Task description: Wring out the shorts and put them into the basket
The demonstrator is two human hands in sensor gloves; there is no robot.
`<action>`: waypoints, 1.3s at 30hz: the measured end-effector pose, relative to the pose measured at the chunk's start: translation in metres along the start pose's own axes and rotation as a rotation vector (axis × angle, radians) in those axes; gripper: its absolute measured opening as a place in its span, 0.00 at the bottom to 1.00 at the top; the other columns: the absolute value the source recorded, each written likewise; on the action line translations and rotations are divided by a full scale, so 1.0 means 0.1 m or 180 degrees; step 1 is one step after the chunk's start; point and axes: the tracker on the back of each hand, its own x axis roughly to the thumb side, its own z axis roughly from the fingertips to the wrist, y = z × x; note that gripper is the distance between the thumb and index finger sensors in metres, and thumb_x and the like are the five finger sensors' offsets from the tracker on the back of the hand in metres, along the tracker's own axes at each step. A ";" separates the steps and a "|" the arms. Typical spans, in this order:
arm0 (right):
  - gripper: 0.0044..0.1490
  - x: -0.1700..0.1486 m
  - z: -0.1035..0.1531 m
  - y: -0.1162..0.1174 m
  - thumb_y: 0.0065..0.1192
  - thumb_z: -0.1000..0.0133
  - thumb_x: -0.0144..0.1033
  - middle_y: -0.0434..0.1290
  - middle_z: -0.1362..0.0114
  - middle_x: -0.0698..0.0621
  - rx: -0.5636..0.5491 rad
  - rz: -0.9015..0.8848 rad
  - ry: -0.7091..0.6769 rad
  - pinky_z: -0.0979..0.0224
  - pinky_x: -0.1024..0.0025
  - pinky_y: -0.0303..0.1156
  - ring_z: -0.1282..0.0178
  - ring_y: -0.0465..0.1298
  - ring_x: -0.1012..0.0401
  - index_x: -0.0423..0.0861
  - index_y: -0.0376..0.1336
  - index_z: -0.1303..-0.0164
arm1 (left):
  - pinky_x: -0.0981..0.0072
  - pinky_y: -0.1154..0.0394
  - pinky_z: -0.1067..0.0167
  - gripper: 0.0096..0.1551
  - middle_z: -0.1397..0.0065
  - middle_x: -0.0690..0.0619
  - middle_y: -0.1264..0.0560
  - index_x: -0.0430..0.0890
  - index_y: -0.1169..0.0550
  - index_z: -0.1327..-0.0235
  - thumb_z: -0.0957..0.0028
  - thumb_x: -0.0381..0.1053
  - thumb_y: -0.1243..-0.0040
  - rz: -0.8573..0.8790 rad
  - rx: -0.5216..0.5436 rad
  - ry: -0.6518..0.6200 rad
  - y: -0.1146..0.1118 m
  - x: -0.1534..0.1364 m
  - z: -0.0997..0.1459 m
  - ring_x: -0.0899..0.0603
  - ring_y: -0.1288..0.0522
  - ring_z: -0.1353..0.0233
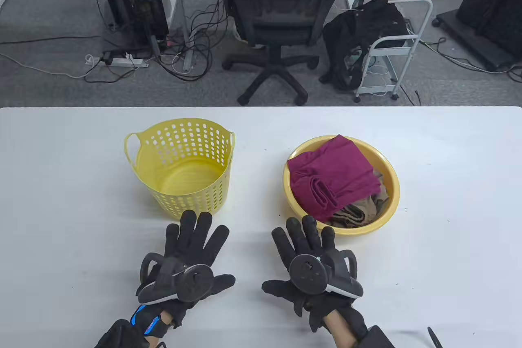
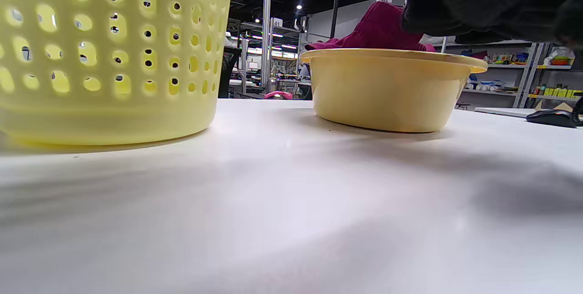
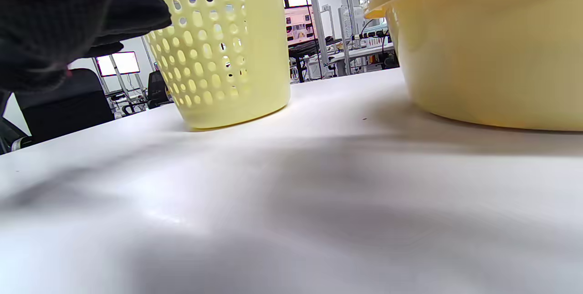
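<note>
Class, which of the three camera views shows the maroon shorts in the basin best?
The table view: it looks down on the maroon shorts, folded in the yellow basin over tan cloth. The left wrist view shows only their top above the rim; the right wrist view shows just a sliver at its top edge.
</note>
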 end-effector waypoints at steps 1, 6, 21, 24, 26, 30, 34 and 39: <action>0.70 0.00 0.00 0.00 0.60 0.51 0.77 0.36 0.16 0.31 -0.0003 0.0001 -0.0001 0.31 0.19 0.38 0.20 0.35 0.30 0.41 0.40 0.15 | 0.15 0.58 0.35 0.62 0.12 0.27 0.61 0.45 0.51 0.12 0.48 0.77 0.44 -0.0004 -0.0007 0.0005 0.00 0.00 0.00 0.14 0.63 0.18; 0.69 0.01 0.01 -0.03 0.60 0.51 0.77 0.36 0.16 0.31 -0.0060 0.0028 -0.0024 0.31 0.19 0.38 0.20 0.35 0.30 0.42 0.40 0.15 | 0.15 0.57 0.35 0.62 0.11 0.27 0.61 0.45 0.51 0.12 0.48 0.77 0.44 0.0000 -0.0005 -0.0002 0.00 0.00 0.00 0.14 0.63 0.18; 0.68 -0.04 0.06 -0.17 0.61 0.50 0.75 0.37 0.16 0.30 -0.0225 -0.0129 0.0022 0.30 0.19 0.38 0.20 0.35 0.30 0.41 0.42 0.15 | 0.15 0.58 0.35 0.61 0.11 0.27 0.60 0.45 0.51 0.12 0.48 0.76 0.44 -0.0017 0.0060 -0.0032 0.01 0.02 -0.01 0.14 0.63 0.18; 0.68 -0.10 0.06 -0.27 0.61 0.49 0.75 0.37 0.16 0.30 -0.0272 -0.0094 0.0073 0.30 0.19 0.38 0.20 0.35 0.30 0.41 0.42 0.15 | 0.15 0.58 0.35 0.61 0.11 0.27 0.61 0.45 0.51 0.12 0.48 0.76 0.44 -0.0028 0.0068 -0.0047 0.01 0.03 0.00 0.14 0.63 0.18; 0.68 -0.16 0.04 -0.34 0.60 0.49 0.75 0.36 0.16 0.30 -0.0287 -0.0069 0.0117 0.30 0.19 0.38 0.20 0.35 0.30 0.41 0.41 0.15 | 0.15 0.57 0.35 0.61 0.12 0.27 0.60 0.45 0.51 0.12 0.48 0.76 0.44 -0.0029 0.0074 -0.0052 0.01 0.03 0.00 0.14 0.62 0.18; 0.68 -0.24 -0.02 -0.48 0.61 0.49 0.75 0.36 0.16 0.30 -0.0325 -0.0083 0.0179 0.29 0.19 0.39 0.20 0.35 0.30 0.40 0.40 0.15 | 0.15 0.57 0.35 0.61 0.11 0.27 0.60 0.45 0.51 0.12 0.48 0.76 0.44 -0.0042 0.0084 -0.0071 0.02 0.04 0.00 0.14 0.62 0.18; 0.70 -0.32 -0.12 -0.60 0.61 0.48 0.74 0.36 0.17 0.28 -0.0298 0.0003 0.0257 0.25 0.26 0.45 0.20 0.37 0.29 0.37 0.40 0.16 | 0.15 0.57 0.35 0.61 0.12 0.27 0.60 0.45 0.51 0.12 0.48 0.76 0.44 -0.0044 0.0089 -0.0083 0.02 0.05 0.00 0.14 0.62 0.18; 0.70 -0.43 -0.25 -0.71 0.61 0.48 0.73 0.38 0.17 0.28 -0.0284 -0.0013 0.0359 0.24 0.29 0.48 0.21 0.39 0.29 0.35 0.39 0.16 | 0.15 0.57 0.35 0.61 0.12 0.27 0.60 0.45 0.50 0.12 0.48 0.76 0.44 -0.0076 0.0090 -0.0118 0.02 0.08 0.01 0.14 0.62 0.18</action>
